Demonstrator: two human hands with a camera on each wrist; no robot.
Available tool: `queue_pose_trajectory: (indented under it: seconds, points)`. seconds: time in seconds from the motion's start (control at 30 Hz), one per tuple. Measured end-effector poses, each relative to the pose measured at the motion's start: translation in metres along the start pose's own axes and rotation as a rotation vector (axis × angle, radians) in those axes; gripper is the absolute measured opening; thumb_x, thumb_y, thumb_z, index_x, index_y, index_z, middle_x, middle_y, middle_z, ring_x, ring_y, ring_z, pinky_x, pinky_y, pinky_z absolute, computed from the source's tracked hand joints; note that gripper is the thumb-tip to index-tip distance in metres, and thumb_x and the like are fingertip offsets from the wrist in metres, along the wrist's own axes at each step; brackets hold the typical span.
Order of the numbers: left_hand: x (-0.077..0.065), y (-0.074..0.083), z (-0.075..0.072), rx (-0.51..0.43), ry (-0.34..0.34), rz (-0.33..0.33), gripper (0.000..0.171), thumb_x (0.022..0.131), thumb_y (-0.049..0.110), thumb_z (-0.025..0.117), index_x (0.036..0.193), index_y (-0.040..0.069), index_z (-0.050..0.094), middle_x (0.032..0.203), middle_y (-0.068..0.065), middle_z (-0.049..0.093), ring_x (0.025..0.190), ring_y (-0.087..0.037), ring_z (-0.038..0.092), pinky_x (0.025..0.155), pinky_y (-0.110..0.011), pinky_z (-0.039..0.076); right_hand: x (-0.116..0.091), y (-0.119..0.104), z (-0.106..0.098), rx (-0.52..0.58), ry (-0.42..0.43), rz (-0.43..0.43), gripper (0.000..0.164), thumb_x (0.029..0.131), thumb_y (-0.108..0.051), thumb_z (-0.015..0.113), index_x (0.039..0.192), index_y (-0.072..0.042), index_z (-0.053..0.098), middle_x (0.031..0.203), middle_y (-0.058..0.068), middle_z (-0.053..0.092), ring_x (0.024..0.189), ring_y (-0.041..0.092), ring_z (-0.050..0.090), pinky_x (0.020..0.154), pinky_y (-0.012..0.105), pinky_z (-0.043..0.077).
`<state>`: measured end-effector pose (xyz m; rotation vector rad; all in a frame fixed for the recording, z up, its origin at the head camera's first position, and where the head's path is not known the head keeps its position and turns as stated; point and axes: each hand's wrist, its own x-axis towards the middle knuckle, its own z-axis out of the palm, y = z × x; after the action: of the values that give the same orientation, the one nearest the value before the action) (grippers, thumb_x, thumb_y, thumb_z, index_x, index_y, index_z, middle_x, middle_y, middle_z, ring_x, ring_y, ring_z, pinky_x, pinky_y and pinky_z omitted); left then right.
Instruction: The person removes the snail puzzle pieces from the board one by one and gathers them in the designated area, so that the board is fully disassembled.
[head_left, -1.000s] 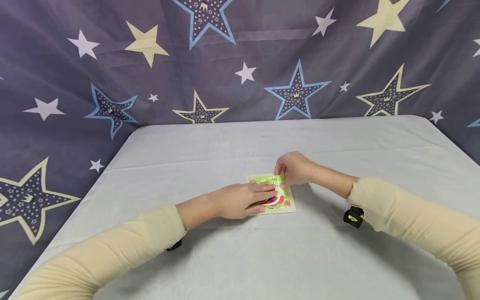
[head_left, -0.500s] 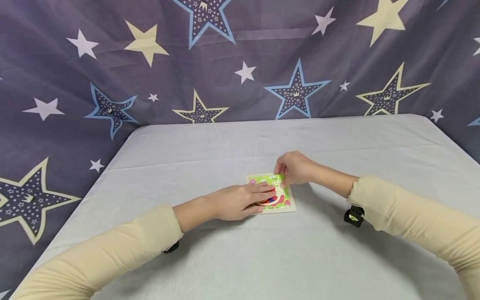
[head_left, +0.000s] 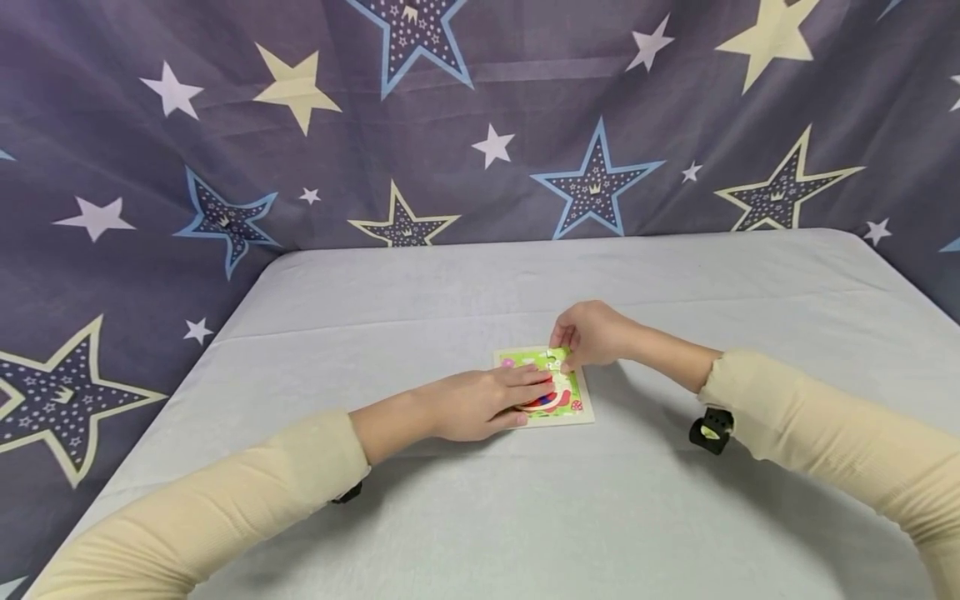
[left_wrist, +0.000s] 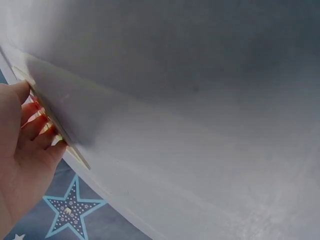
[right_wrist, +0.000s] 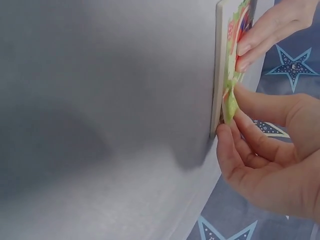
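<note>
A small square jigsaw puzzle [head_left: 576, 382] with a bright green, red and blue cartoon picture lies flat on the table in a pale wooden frame. My left hand [head_left: 480, 403] rests on its left part, fingers stretched over the picture and covering much of it. At the far right corner, my right hand [head_left: 596, 335] pinches a green puzzle piece [right_wrist: 231, 106] between thumb and fingers. In the right wrist view the piece is tilted, raised slightly from the board, with one fingertip right at the frame [right_wrist: 217, 75]. The left wrist view has the left fingers [left_wrist: 34, 126] along the board.
A pale grey cloth covers the table [head_left: 480, 517]. Behind it hangs a dark curtain [head_left: 450, 125] printed with stars. Both forearms come in from the front in cream sleeves [head_left: 247, 492], each with a black strap device [head_left: 711, 430] at the wrist.
Almost nothing differs: both hands keep their places on the puzzle, the left having drawn back very slightly to the left. The head view has shifted a little.
</note>
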<state>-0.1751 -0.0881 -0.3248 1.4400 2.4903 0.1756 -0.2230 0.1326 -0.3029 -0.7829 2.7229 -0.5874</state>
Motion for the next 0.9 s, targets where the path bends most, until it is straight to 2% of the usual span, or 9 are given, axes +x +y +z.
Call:
queue_pose_trajectory:
  seconds: [0.17,0.33,0.6,0.9]
  points:
    - [-0.0002,0.0006,0.0016,-0.005,-0.005,-0.005,0.054,0.102,0.031,0.045,0.151,0.014,0.032,0.158,-0.002,0.032,0.149,-0.018,0.025,0.121,-0.036,0.026,-0.0005,0.0028,0.0014,0.011,0.055,-0.033,0.008,0.08,-0.008,0.076,0.085,-0.003,0.072,0.079,0.008,0.07,0.071,0.012,0.06,0.066,0.022,0.05]
    - [-0.0006,0.0002,0.0031,-0.006,0.01,0.001,0.053,0.102,0.031,0.045,0.151,0.013,0.032,0.157,-0.002,0.033,0.149,-0.019,0.025,0.122,-0.036,0.025,-0.0004,0.0041,0.0033,0.014,0.09,-0.036,0.007,0.079,-0.008,0.076,0.083,-0.003,0.073,0.078,0.007,0.071,0.069,0.011,0.06,0.064,0.02,0.049]
    - [-0.0003,-0.0008,0.003,-0.018,0.021,0.013,0.054,0.102,0.03,0.045,0.15,0.011,0.033,0.157,-0.003,0.034,0.149,-0.019,0.025,0.122,-0.036,0.025,0.0005,0.005,0.0034,0.036,0.097,0.013,0.007,0.078,-0.008,0.077,0.083,-0.004,0.075,0.079,0.007,0.073,0.07,0.01,0.061,0.064,0.02,0.05]
    - [0.0001,-0.0014,0.0019,-0.004,0.008,0.005,0.053,0.102,0.031,0.045,0.15,0.012,0.033,0.157,-0.002,0.033,0.149,-0.018,0.026,0.121,-0.037,0.026,0.0008,0.0051,0.0035,0.04,0.102,0.014,0.006,0.079,-0.007,0.077,0.083,-0.004,0.075,0.079,0.006,0.073,0.07,0.01,0.061,0.064,0.021,0.05]
